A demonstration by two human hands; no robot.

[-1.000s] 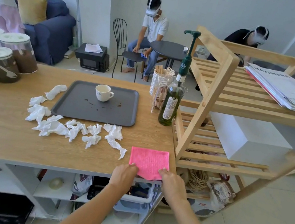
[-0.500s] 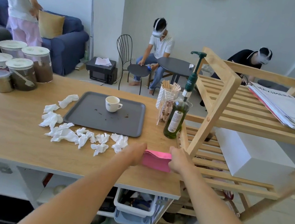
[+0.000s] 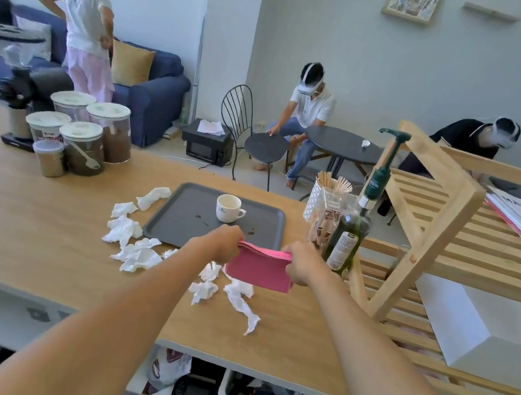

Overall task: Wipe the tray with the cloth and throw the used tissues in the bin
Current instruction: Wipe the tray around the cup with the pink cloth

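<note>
Nearest, two bare forearms reach out over the table (image 3: 34,248). The left hand (image 3: 221,242) and right hand (image 3: 301,263) each pinch an upper corner of the pink cloth (image 3: 259,266), fingers closed on its top edge, so it hangs between them, lifted off the wood just short of the tray (image 3: 179,217). Below and to the left of the cloth the tissues (image 3: 137,254) lie crumpled on the table, strung along the tray's near and left edges; none is on the tray itself.

The tray sits flat beyond the hands, dark grey, with small brown spots (image 3: 199,218) near its middle and a white cup (image 3: 228,208) standing toward its far side. A bottle (image 3: 348,235) with a pump stands just right of the tray, close to the right hand. No bin shows anywhere in view.

The step in hand looks like bringing the cloth to the tray; wiping has not begun. The next move likely calls for bunching the cloth into one hand and pressing it flat on the spots. The cup stands close to them, so it may need lifting aside first, and the right elbow should keep clear of the bottle.
</note>
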